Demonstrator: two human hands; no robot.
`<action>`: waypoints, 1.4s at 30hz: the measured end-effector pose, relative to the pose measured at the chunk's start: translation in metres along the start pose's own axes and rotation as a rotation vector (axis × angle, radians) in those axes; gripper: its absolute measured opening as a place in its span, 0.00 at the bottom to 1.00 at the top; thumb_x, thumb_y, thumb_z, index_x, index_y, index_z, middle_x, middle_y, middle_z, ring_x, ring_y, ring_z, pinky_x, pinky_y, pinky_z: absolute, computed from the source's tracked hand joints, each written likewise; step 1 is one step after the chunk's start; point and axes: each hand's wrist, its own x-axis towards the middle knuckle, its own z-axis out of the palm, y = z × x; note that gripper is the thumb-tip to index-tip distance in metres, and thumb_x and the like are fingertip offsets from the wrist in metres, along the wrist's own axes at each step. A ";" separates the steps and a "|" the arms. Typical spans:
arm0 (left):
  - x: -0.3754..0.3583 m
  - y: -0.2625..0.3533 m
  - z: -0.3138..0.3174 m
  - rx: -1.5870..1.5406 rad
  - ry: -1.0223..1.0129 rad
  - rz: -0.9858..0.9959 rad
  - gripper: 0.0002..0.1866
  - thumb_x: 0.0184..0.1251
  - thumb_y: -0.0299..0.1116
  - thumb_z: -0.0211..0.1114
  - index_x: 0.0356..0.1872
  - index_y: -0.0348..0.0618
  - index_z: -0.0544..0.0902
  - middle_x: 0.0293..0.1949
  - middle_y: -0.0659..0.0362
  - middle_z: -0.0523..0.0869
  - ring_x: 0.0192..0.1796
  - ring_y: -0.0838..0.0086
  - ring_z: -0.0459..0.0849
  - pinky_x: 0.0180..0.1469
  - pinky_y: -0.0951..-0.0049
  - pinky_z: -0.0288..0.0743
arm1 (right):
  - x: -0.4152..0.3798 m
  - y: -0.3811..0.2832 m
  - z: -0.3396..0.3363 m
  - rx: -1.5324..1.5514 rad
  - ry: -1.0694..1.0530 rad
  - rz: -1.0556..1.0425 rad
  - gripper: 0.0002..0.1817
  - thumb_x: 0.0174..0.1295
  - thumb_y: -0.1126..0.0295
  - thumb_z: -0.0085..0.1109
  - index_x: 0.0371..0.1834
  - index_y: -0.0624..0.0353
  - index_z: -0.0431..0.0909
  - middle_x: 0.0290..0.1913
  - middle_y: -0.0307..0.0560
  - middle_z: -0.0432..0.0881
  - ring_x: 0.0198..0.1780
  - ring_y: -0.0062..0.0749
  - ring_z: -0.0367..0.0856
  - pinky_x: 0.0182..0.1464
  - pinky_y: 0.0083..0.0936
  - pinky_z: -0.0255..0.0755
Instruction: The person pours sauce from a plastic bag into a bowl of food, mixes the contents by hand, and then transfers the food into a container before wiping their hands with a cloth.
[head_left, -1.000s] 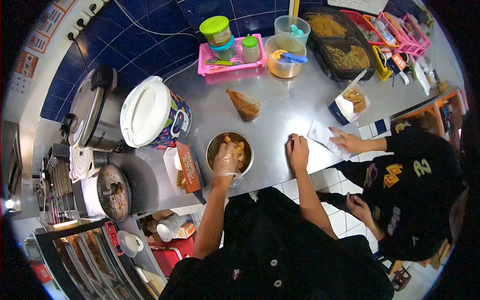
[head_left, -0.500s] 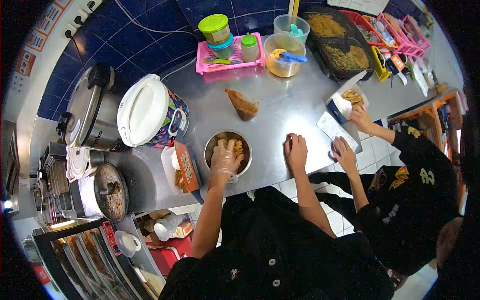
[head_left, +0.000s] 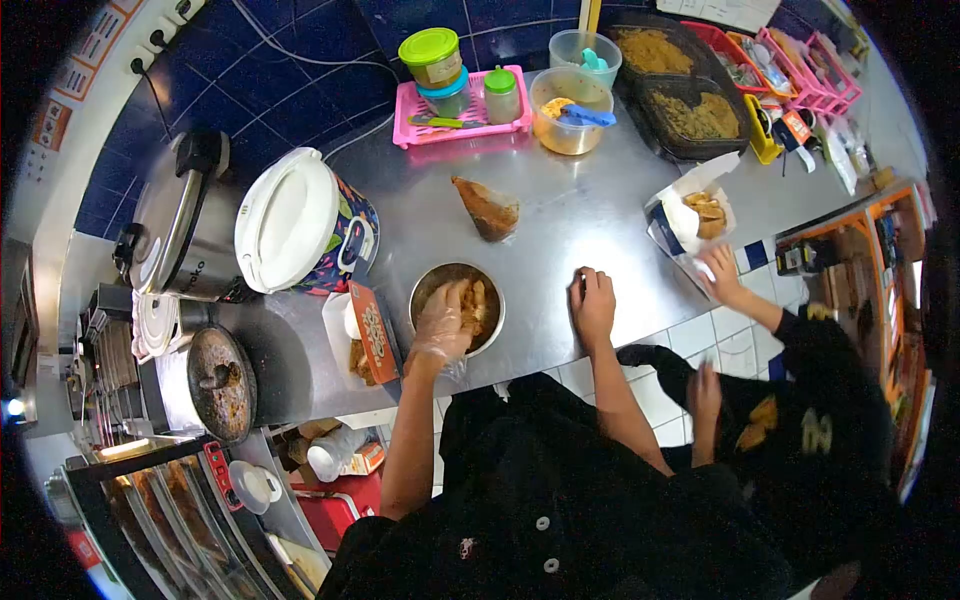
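Observation:
My left hand (head_left: 440,318), in a clear plastic glove, is down inside a round metal bowl (head_left: 497,335). Its fingers are bent against brown fried food pieces (head_left: 478,305), and the fingertips are partly hidden among them. On the steel counter, to the right of the bowl, my bare right hand (head_left: 595,305) rests with loosely bent fingers. A small dark patch shows by its thumb side; I cannot make out what it is. Beyond the bowl lies a cone-shaped clear bag of brown seasoning (head_left: 487,208).
An open food box (head_left: 370,340) stands left of the bowl, near a patterned white-lidded container (head_left: 290,220). At right, a co-worker's hand (head_left: 725,275) is beside another filled box (head_left: 690,210). Along the back are a pink tray (head_left: 410,130), plastic tubs (head_left: 570,135) and a black two-part tray (head_left: 690,150).
My left hand has shifted within the bowl, exposing more food pieces. The co-worker's hands have drawn back from the right box, one dropping below the counter edge. My right hand stays put.

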 end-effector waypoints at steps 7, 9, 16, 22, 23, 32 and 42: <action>0.009 0.003 0.025 0.044 -0.023 -0.073 0.23 0.58 0.41 0.72 0.56 0.52 0.80 0.58 0.40 0.79 0.61 0.49 0.78 0.61 0.49 0.73 | -0.002 0.010 0.010 0.119 0.075 -0.064 0.10 0.58 0.77 0.58 0.43 0.65 0.78 0.40 0.57 0.79 0.43 0.51 0.78 0.48 0.41 0.73; 0.025 0.022 0.012 0.120 -0.176 -0.147 0.08 0.60 0.36 0.68 0.30 0.44 0.89 0.36 0.47 0.88 0.45 0.58 0.87 0.50 0.56 0.80 | -0.010 0.022 0.019 0.196 0.105 -0.027 0.13 0.55 0.75 0.56 0.44 0.67 0.77 0.42 0.57 0.80 0.47 0.54 0.77 0.55 0.43 0.69; 0.040 -0.011 0.079 0.253 0.138 0.028 0.10 0.58 0.31 0.59 0.31 0.40 0.88 0.37 0.50 0.89 0.48 0.57 0.87 0.53 0.60 0.80 | 0.012 0.067 0.029 -0.060 -0.024 -0.280 0.14 0.72 0.67 0.53 0.54 0.66 0.76 0.50 0.60 0.80 0.51 0.55 0.79 0.53 0.41 0.73; 0.032 -0.008 0.087 -0.089 0.401 -0.152 0.09 0.57 0.29 0.59 0.32 0.38 0.86 0.37 0.46 0.87 0.47 0.53 0.86 0.48 0.59 0.81 | 0.012 0.060 0.028 0.074 -0.019 -0.293 0.11 0.70 0.66 0.53 0.39 0.64 0.77 0.36 0.58 0.78 0.37 0.53 0.77 0.44 0.43 0.73; 0.034 -0.010 0.090 -0.106 0.294 -0.152 0.10 0.58 0.29 0.59 0.35 0.38 0.86 0.41 0.47 0.87 0.50 0.55 0.86 0.49 0.59 0.81 | 0.012 0.061 0.030 0.078 -0.026 -0.307 0.11 0.70 0.66 0.53 0.39 0.64 0.77 0.36 0.58 0.78 0.37 0.53 0.77 0.44 0.43 0.73; 0.038 0.005 0.089 -0.001 0.248 -0.234 0.13 0.57 0.33 0.64 0.44 0.42 0.85 0.46 0.49 0.85 0.55 0.52 0.82 0.50 0.50 0.80 | 0.022 0.074 0.039 -0.033 0.079 -0.509 0.11 0.70 0.66 0.53 0.39 0.65 0.75 0.34 0.57 0.76 0.35 0.54 0.76 0.42 0.44 0.73; 0.019 0.014 0.057 -0.090 0.251 -0.250 0.17 0.66 0.33 0.53 0.50 0.41 0.84 0.52 0.46 0.83 0.58 0.53 0.79 0.62 0.54 0.73 | 0.009 0.074 0.041 0.025 0.043 -0.510 0.14 0.71 0.63 0.52 0.43 0.67 0.75 0.38 0.58 0.77 0.40 0.55 0.76 0.46 0.45 0.72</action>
